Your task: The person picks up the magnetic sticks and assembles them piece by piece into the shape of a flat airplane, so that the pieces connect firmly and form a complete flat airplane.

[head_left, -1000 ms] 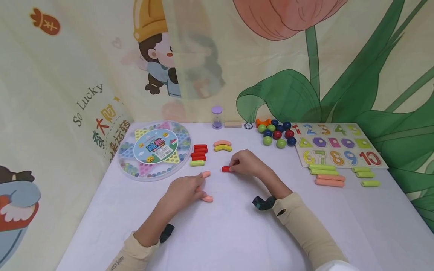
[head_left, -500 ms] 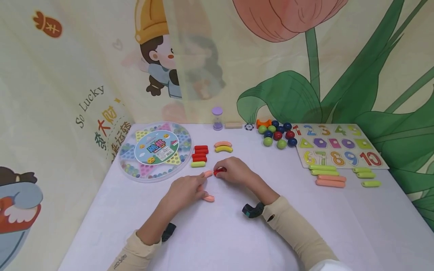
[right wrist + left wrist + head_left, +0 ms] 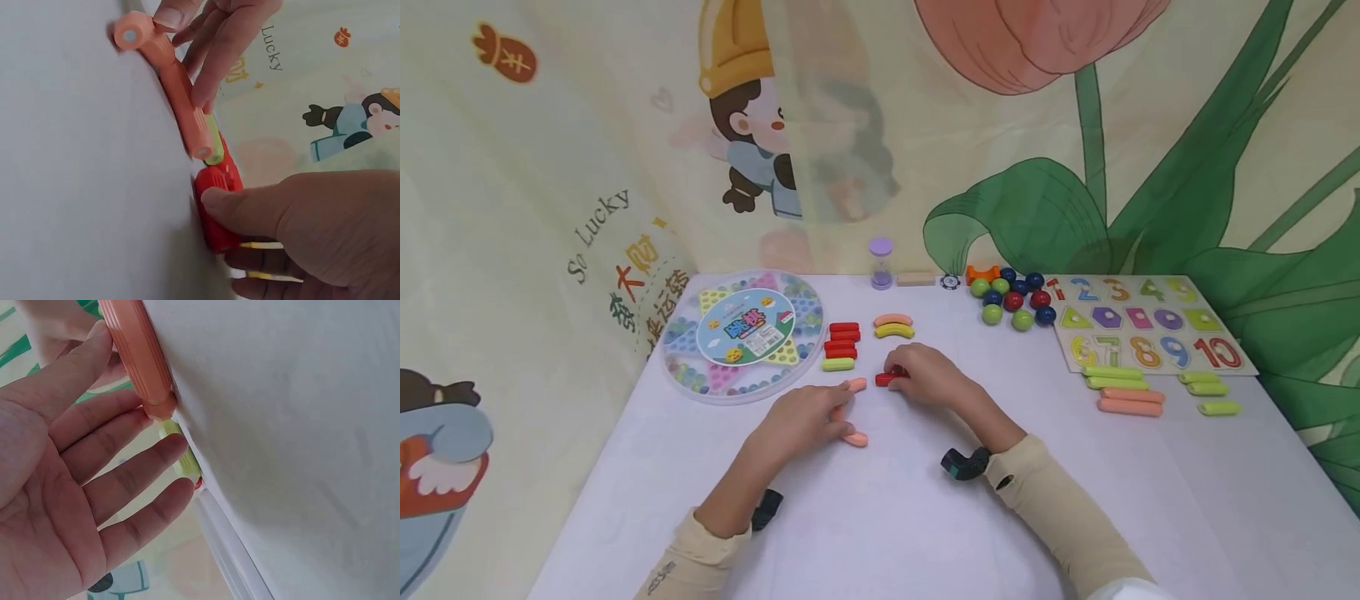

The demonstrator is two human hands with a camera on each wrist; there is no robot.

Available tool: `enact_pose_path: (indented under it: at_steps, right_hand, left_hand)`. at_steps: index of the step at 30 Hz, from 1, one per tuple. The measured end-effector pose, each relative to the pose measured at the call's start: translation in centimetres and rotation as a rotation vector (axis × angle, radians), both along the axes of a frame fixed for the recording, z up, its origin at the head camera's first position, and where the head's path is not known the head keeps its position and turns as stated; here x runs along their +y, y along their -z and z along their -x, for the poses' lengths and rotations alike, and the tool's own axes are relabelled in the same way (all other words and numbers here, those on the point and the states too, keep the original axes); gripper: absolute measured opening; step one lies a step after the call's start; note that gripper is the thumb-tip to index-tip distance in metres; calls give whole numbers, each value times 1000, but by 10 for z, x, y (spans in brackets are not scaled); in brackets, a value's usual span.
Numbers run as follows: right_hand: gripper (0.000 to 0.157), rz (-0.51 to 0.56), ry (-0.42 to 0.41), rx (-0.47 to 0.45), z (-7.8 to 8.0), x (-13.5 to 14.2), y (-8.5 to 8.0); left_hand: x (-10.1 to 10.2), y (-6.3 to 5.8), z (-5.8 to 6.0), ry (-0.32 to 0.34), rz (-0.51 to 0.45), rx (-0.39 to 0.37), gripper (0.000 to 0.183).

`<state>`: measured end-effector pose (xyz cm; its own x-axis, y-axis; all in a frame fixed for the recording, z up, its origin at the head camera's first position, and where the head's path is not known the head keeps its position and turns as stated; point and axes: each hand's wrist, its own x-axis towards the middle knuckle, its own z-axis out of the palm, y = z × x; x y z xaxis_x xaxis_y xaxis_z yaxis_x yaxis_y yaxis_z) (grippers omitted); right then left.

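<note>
Salmon-pink ribbed sticks (image 3: 189,119) with pale round dots in their ends form a bent shape on the white table. My left hand (image 3: 796,419) spans this shape, thumb near the lower end and index finger by the upper one; its middle is hidden under the hand in the head view. Just right of the upper pink end, my right hand (image 3: 931,375) pinches a short red ribbed stick (image 3: 217,232) between thumb and fingers. In the head view a small gap separates the red stick from the pink end.
Several red sticks (image 3: 844,327) and a light green one (image 3: 838,364) lie beside the round board game (image 3: 667,367). Curved pink (image 3: 892,319) and yellow (image 3: 895,331) sticks lie behind. Coloured balls (image 3: 1022,319), a number board (image 3: 1246,364), more sticks (image 3: 1131,407) and an hourglass (image 3: 881,263) stand farther off.
My right hand has moved left with the red stick, up to the pink end, then slightly back right, turning the stick lengthwise again. My left hand stays almost still.
</note>
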<state>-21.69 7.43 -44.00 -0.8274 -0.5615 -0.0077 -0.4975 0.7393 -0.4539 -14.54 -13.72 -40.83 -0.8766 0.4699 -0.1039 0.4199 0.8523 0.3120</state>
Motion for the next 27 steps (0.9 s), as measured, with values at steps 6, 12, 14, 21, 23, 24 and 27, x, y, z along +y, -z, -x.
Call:
enact_pose_path:
  at_steps: [6,12,14,21,23,24,27]
  right_hand:
    - [21,83,-86,-7,5,-13,6]
    - [18,175,-51,-15,15,-29,-1]
    - [19,154,-63,7,20,-40,-3]
    - [14,-6,-64,60,30,-66,-3]
    - [12,-28,-22,39,29,-64,-5]
    - [11,-37,2,22,28,-60,-7]
    - [8,-63,78,-46,26,-39,-13]
  left_hand:
    - [-2,0,0,-10,0,10,29]
    - [-5,-1,-2,-8,6,24,28]
    - [-6,-2,-2,-6,-3,20,38]
    - [-9,1,-2,-8,-6,9,64]
    - [-9,1,-2,-16,-12,11,62]
    - [-9,2,-2,-19,-15,12,58]
    - [-8,2,-1,-28,-6,7,36]
